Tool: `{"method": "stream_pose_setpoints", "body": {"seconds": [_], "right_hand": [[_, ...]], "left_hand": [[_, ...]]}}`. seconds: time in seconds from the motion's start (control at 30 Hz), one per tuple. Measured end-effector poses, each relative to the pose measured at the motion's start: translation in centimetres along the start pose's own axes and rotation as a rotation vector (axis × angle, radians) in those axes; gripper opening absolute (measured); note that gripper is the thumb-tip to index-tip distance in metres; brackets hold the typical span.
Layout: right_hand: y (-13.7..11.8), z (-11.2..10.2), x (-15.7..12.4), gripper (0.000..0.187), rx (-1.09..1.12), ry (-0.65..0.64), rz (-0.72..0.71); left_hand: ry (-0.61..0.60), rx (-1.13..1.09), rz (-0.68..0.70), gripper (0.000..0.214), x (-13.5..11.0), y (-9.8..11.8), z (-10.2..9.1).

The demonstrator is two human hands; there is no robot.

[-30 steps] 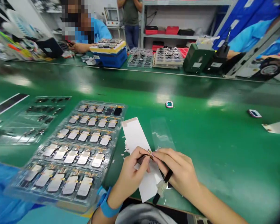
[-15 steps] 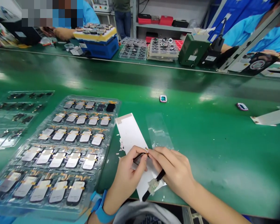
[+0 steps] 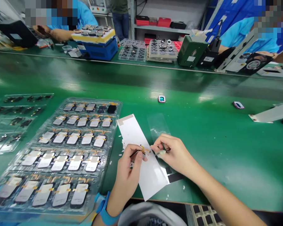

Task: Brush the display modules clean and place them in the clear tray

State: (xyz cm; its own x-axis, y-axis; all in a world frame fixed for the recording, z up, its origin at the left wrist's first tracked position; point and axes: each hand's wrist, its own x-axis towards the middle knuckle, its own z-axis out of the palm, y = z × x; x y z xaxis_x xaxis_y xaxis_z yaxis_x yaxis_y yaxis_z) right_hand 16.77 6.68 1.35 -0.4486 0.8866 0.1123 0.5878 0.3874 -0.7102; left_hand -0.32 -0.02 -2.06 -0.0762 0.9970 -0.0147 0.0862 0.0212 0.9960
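Observation:
My left hand [image 3: 128, 168] pinches a small dark screen part with a yellow flex tail [image 3: 141, 150] just above a white paper strip [image 3: 141, 157] on the green belt. My right hand [image 3: 173, 153] is closed on a thin dark tool [image 3: 162, 152], its tip close to the flex tail. A clear plastic tray [image 3: 61, 157] with several rows of similar screen parts lies to the left of my hands. A clear film piece [image 3: 157, 124] lies beside the paper strip.
Two small pink-rimmed parts [image 3: 161, 99] [image 3: 238, 105] lie on the green belt [image 3: 202, 131]. Another clear tray [image 3: 16, 116] sits far left. Across the belt are a blue box [image 3: 99, 47], parts trays [image 3: 162, 50], a green device [image 3: 191, 51] and other people in blue.
My right hand has lifted and turned the tool, so its handle no longer hangs down over the paper. The view shifted slightly right.

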Motion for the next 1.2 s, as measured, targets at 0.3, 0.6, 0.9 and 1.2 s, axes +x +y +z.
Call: {"method": "stream_pose_setpoints", "body": {"seconds": [0.3, 0.6, 0.9, 1.2], "right_hand": [[0.4, 1.2, 0.8, 0.013, 0.548, -0.159, 0.127], [0.0, 1.4, 0.4, 0.027, 0.731, -0.233, 0.243], [-0.2, 1.7, -0.1, 0.025, 0.681, -0.128, 0.205], [-1.0, 1.6, -0.2, 0.011, 0.578, -0.02, 0.116]], "left_hand": [[-0.103, -0.172, -0.063, 0.019, 0.0, 0.6, -0.1], [-0.117, -0.127, -0.093, 0.017, -0.4, 0.2, 0.0], [-0.143, -0.152, -0.189, 0.015, -0.6, 0.7, -0.2], [-0.167, -0.177, -0.173, 0.016, -0.7, 0.9, -0.2]]}}
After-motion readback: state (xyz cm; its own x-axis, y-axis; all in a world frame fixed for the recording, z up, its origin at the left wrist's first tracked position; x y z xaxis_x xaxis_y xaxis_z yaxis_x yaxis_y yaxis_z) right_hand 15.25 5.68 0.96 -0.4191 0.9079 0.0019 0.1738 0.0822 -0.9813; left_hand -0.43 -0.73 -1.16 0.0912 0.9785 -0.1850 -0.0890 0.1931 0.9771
